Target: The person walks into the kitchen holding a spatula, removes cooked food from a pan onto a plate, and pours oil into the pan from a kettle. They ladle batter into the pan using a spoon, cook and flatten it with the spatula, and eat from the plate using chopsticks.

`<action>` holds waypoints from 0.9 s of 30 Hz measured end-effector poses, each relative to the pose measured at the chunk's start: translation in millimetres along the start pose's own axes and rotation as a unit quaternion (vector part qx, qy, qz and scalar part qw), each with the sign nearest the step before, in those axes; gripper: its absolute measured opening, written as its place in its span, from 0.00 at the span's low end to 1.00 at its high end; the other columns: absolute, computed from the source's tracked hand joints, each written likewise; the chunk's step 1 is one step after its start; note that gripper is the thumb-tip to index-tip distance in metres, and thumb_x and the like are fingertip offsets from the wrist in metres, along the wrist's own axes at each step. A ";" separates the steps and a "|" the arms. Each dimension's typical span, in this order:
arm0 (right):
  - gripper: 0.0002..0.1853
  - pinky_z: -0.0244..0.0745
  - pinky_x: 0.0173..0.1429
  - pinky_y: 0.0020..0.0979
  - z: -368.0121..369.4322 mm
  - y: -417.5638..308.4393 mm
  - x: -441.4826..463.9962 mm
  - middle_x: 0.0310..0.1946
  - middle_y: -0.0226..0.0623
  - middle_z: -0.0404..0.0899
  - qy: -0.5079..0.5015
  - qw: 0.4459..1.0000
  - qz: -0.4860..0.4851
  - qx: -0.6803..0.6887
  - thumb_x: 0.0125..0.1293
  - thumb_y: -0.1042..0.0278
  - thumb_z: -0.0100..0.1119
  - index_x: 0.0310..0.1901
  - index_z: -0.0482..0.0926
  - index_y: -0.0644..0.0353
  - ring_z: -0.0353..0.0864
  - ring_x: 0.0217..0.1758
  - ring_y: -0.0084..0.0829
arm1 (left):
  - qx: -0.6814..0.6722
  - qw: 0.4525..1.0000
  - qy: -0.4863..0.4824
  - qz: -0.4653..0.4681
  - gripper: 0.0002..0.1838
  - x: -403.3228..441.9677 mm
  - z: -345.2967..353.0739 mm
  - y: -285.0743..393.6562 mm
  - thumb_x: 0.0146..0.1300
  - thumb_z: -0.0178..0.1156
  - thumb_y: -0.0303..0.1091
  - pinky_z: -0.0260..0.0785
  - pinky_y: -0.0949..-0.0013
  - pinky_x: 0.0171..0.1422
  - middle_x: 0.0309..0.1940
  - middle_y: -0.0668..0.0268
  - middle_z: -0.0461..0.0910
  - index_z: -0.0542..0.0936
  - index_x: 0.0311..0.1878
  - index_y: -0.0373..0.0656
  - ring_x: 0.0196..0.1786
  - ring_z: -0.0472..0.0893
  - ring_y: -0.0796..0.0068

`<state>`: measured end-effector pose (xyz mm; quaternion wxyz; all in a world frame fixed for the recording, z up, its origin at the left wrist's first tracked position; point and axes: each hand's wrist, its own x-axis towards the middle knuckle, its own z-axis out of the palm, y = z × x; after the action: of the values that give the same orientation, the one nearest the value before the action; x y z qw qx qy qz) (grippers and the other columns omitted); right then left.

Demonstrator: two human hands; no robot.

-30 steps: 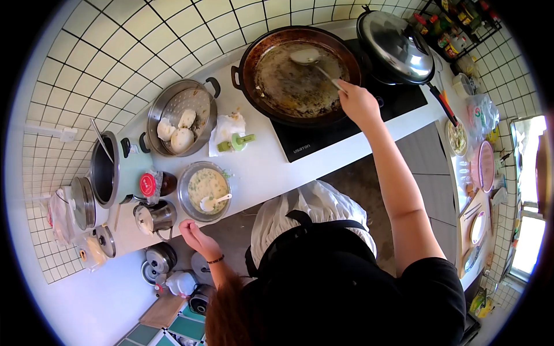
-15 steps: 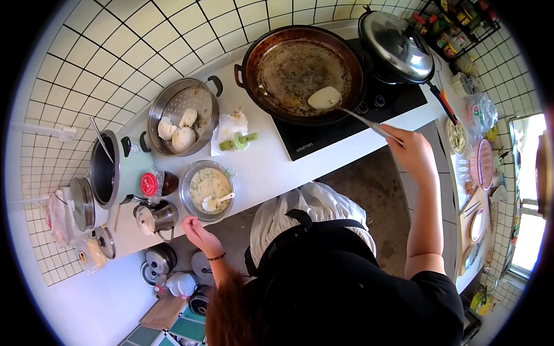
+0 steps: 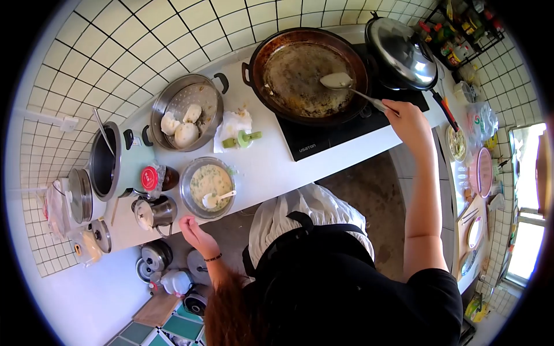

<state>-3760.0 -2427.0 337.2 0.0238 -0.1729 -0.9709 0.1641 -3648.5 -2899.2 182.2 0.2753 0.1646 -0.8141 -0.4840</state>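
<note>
A metal spatula (image 3: 359, 92) is gripped by its handle in my right hand (image 3: 408, 122), its blade over the oily inside of a wide dark pan (image 3: 300, 81). The pan rests on a black cooktop (image 3: 314, 143). Near the counter's front edge, my left hand (image 3: 197, 235) hangs with its fingers curled together; whether anything is in them is too small to tell. Just above it stands a bowl (image 3: 209, 187) of pale batter with green bits and a white spoon (image 3: 218, 198) in it. A steel pot with a handle (image 3: 156, 212) is left of that hand.
A perforated steamer pot (image 3: 187, 109) holds three white lumps. Beside it lies a green-handled tool (image 3: 242, 139) on paper. A lidded pan (image 3: 401, 51) stands right of the dark pan. Further left is a large pale green cooker (image 3: 131, 160). A side counter with dishes runs along the right.
The spatula swept from the pan's upper part to its lower right edge, then up toward the right side. My right hand moved right, then slightly up. The view shifted slightly.
</note>
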 end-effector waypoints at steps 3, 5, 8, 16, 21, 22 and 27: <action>0.14 0.75 0.44 0.36 -12.8 -3.2 -0.5 0.35 0.43 0.81 -0.023 1.000 0.017 0.002 0.59 0.63 0.55 0.46 0.82 0.51 0.80 0.40 0.43 | 0.018 1.000 0.019 -0.014 0.06 -4.7 -11.0 5.3 0.65 0.44 0.28 0.57 0.76 0.39 0.30 0.69 0.65 0.69 0.35 0.38 0.32 0.62 0.79; 0.14 0.74 0.44 0.36 -12.0 -6.2 1.2 0.35 0.43 0.82 -0.028 1.000 0.002 -0.012 0.59 0.63 0.54 0.46 0.82 0.51 0.80 0.40 0.43 | 0.015 0.999 0.023 -0.036 0.06 -8.8 -14.7 3.2 0.65 0.44 0.29 0.56 0.77 0.39 0.30 0.70 0.65 0.69 0.35 0.38 0.32 0.61 0.80; 0.14 0.74 0.45 0.36 1.1 -12.6 15.8 0.36 0.43 0.82 -0.029 0.999 -0.020 0.001 0.60 0.62 0.54 0.46 0.82 0.53 0.80 0.40 0.44 | 0.013 0.999 0.028 -0.043 0.06 -12.9 -16.5 0.8 0.65 0.44 0.29 0.56 0.77 0.38 0.29 0.70 0.65 0.69 0.35 0.39 0.32 0.61 0.81; 0.13 0.74 0.44 0.35 -1.9 -37.6 -6.4 0.35 0.43 0.82 -0.078 0.996 -0.032 0.015 0.61 0.61 0.55 0.46 0.82 0.51 0.81 0.39 0.43 | 0.016 0.996 0.049 -0.075 0.07 -21.4 -29.6 -1.4 0.65 0.44 0.31 0.56 0.76 0.40 0.28 0.71 0.64 0.70 0.34 0.40 0.33 0.61 0.80; 0.15 0.69 0.34 0.31 11.6 -43.7 -7.8 0.26 0.46 0.78 -0.085 0.992 -0.080 0.053 0.61 0.66 0.55 0.50 0.78 0.59 0.76 0.25 0.33 | 0.011 0.998 0.040 -0.054 0.07 -20.9 -26.8 -10.0 0.65 0.44 0.29 0.55 0.78 0.37 0.27 0.71 0.64 0.70 0.34 0.39 0.31 0.61 0.82; 0.15 0.69 0.33 0.30 9.9 -46.0 -5.8 0.26 0.47 0.78 -0.081 0.991 -0.084 0.061 0.62 0.66 0.54 0.50 0.78 0.59 0.76 0.25 0.32 | 0.013 0.998 0.038 -0.057 0.07 -17.9 -25.7 -5.4 0.65 0.44 0.29 0.56 0.78 0.38 0.28 0.71 0.64 0.70 0.34 0.39 0.32 0.61 0.82; 0.14 0.74 0.43 0.35 -20.8 -53.3 -24.9 0.36 0.49 0.80 -0.107 0.994 -0.026 0.019 0.61 0.64 0.54 0.47 0.81 0.56 0.80 0.39 0.45 | 0.017 0.997 0.047 -0.064 0.07 -17.5 -28.1 -6.9 0.65 0.44 0.29 0.58 0.77 0.42 0.29 0.69 0.66 0.70 0.34 0.38 0.34 0.63 0.79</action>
<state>-3752.0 -2476.4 374.5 -0.0726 -0.1289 -0.9687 0.1992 -3617.5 -2912.8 181.8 0.2794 0.2433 -0.7961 -0.4784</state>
